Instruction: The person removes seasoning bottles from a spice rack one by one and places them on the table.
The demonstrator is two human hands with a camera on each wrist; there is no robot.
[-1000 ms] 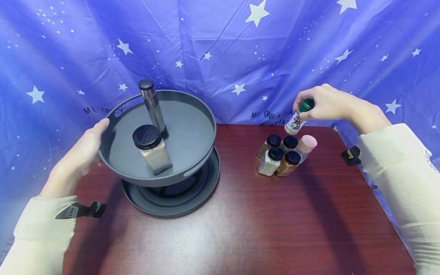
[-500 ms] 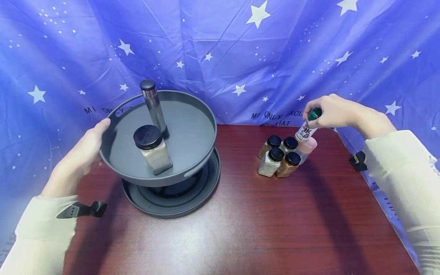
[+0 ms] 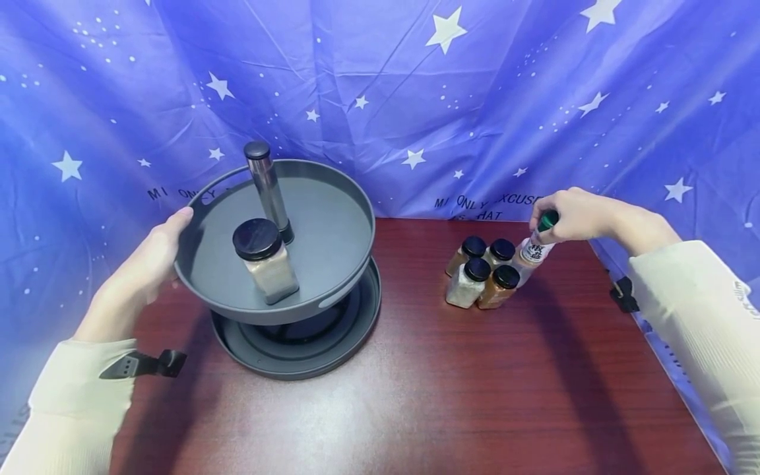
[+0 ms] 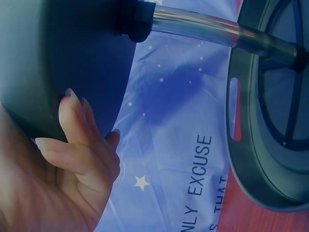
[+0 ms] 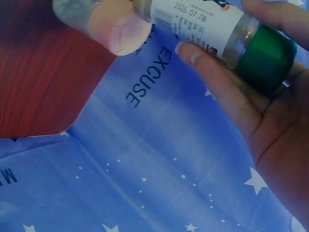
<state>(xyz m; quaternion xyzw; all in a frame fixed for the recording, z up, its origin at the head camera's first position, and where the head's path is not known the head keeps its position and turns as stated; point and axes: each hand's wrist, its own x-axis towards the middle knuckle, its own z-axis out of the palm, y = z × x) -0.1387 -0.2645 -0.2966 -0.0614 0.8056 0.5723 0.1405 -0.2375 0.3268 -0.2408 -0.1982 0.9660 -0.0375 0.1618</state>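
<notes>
My left hand [image 3: 145,260] grips the left rim of the upper round grey tray [image 3: 326,218], thumb at the rim and fingers against its underside in the left wrist view. That tray stands on a metal post above a lower tray [image 3: 297,369]. A square jar [image 3: 273,270] with a black lid and pale contents sits on it. My right hand [image 3: 584,214] holds a seasoning bottle [image 3: 536,249] by its green cap, white label showing. The bottle is tilted in front of a pink-capped bottle [image 5: 118,29], mostly hidden in the head view.
Several black-lidded spice jars [image 3: 467,282] stand close together left of the held bottle. The post's upper section [image 3: 270,191] rises through the tray. A starry blue curtain [image 3: 380,119] hangs behind the reddish-brown table [image 3: 427,396].
My right hand has moved right and down with the green-capped bottle, from behind the black-lidded jars to the pink-capped bottle. My left hand and the trays have stayed put.
</notes>
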